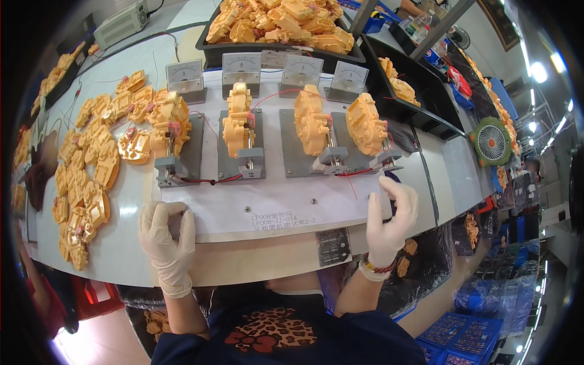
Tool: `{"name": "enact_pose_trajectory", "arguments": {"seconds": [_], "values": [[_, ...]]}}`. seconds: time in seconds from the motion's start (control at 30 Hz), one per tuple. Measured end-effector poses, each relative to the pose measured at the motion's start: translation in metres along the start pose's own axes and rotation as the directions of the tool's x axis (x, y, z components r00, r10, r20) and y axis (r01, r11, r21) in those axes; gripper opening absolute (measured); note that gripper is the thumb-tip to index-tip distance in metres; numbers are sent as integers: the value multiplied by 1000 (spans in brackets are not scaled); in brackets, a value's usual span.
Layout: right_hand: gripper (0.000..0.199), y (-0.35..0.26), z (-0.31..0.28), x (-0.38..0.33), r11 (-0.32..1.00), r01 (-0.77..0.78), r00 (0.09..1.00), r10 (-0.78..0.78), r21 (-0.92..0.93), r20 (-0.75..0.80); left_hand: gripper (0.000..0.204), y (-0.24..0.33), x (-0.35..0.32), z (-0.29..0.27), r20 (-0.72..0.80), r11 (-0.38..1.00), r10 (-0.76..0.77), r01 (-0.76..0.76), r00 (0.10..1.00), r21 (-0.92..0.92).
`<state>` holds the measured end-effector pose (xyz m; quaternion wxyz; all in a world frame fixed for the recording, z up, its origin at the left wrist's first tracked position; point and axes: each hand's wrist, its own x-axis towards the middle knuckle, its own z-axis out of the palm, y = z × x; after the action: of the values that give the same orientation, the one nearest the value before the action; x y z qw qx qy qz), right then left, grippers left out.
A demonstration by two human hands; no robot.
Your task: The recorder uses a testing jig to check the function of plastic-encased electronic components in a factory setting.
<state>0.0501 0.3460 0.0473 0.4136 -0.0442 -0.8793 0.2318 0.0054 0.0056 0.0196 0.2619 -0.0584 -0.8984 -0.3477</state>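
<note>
Resting near the front edge of the counter (pixel 131 237), the left hand (pixel 165 237), in a white glove, is loosely curled with its thumb apart from its fingers; nothing shows in its grasp, and whether the fingertips press on the white board (pixel 274 198) cannot be told. Toward the right end of that same edge, the right hand (pixel 390 222) is open and empty, its thumb and bent fingers well apart, with a beaded bracelet (pixel 377 267) at the wrist. Between the hands and the back edge stand four grey metal fixtures in a row, each bearing an orange-yellow plastic casing: the leftmost casing (pixel 167 131), the second casing (pixel 237 129), the third casing (pixel 310 121) and the rightmost casing (pixel 366 125), which is the nearest to the right hand. Red wires (pixel 286 92) run about the fixtures. Behind them, four analog meters (pixel 241 68) stand in a line before a black bin (pixel 281 59) heaped with similar casings at the back edge. A second black bin (pixel 435 125) lies toward the back right corner, holding a few more. Along the left side of the counter, a long spread of loose casings (pixel 100 146) reaches down almost to the front edge.
</note>
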Motion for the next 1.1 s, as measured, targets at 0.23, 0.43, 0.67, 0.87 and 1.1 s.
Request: {"name": "enact_pose_trajectory", "arguments": {"seconds": [0.23, 0.43, 0.67, 0.87, 1.1], "values": [[33, 31, 14, -11, 998, -29, 989, 22, 48, 143, 12, 0, 0, 0, -9, 1000, 12, -12, 1000, 3], [35, -16, 13, -8, 986, 165, 979, -166, 21, 117, 12, -2, -1, 0, -9, 1000, 21, -21, 1000, 20], [30, -28, 36, -8, 981, 155, 928, -186, 120, 322, 11, 0, 0, -1, -5, 1000, 2, -2, 1000, 20], [30, -31, 35, 4, 972, -109, 890, 4, 206, 456, 11, -1, -1, 0, -3, 1000, 15, -15, 1000, 19], [28, -29, 33, 8, 960, -121, 878, -16, 253, 479, 12, -2, -1, 0, -6, 1000, 26, -26, 1000, 14]]}}
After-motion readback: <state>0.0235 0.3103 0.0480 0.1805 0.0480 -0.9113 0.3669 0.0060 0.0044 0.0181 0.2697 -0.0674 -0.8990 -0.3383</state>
